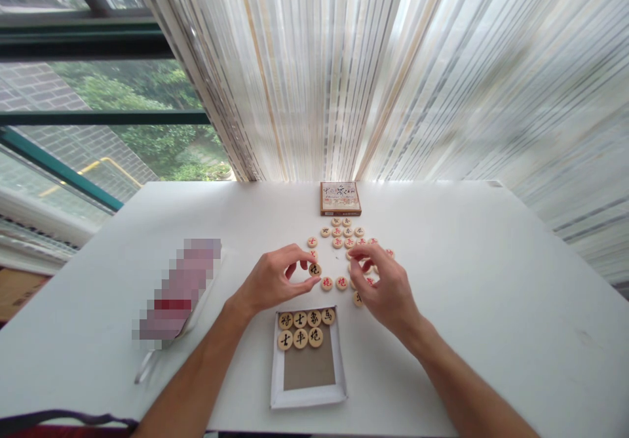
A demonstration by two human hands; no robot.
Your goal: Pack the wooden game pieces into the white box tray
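Observation:
My left hand (278, 277) pinches a round wooden Chinese chess piece (315, 270) with a black character between thumb and fingertips, held up over the table. My right hand (386, 284) is curled, thumb and index fingertips close together above the scattered pieces; whether a piece sits between them I cannot make out. Below my hands lies an open white box tray (308, 398). Inside it, black-character pieces (300, 338) stand in two rows at the far end, four above three. Red-character pieces (327, 283) lie near my left fingertips, and my right hand hides several others.
Several red and black pieces (337, 232) lie in loose rows towards the back. Behind them sits the chess box lid (341, 199). A blurred-out pinkish item (181, 294) with a strap rests at left on the white table (491, 280). A striped curtain (314, 77) hangs by the window.

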